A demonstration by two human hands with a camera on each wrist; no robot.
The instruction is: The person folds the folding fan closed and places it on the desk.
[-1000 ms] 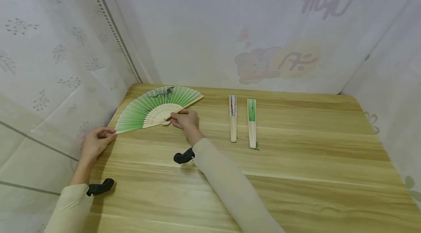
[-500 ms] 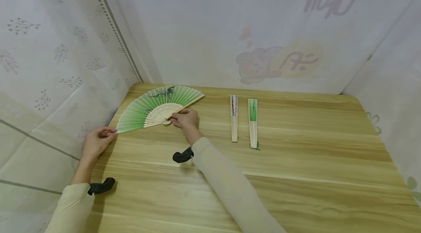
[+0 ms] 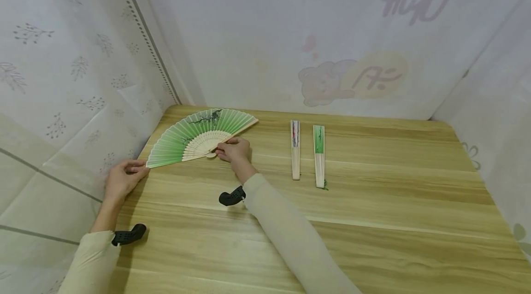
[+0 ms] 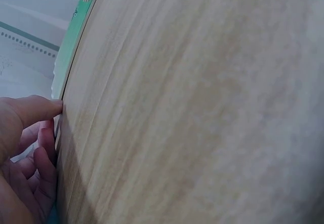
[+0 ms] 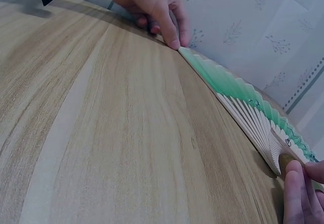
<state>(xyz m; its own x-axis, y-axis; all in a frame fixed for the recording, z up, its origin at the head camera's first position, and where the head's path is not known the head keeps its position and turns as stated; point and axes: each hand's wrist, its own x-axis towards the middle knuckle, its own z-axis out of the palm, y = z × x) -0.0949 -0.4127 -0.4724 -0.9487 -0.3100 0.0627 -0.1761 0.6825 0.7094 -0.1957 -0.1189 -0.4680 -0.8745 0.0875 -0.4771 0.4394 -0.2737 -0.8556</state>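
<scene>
A green folding fan (image 3: 178,137) with a dark branch print lies spread wide at the table's far left. My left hand (image 3: 121,179) pinches the outer tip of its left guard stick between thumb and fingers; the left wrist view shows the thumb right at the fan's corner (image 4: 63,84). Close to the pivot, my right hand (image 3: 235,151) pinches the right guard stick. In the right wrist view the fan's pale ribs (image 5: 253,127) stand slightly raised along the near side, with the right fingertips (image 5: 293,176) at the pivot end.
Two folded fans lie right of the open one: one with a white, red-marked leaf (image 3: 295,135) and a green one (image 3: 318,139) with a green tassel. Printed curtains (image 3: 232,31) hang along the back and both sides of the wooden table (image 3: 394,183).
Both hands keep their grip on the spread fan, which stays in place. Only the head view shifts very slightly.
</scene>
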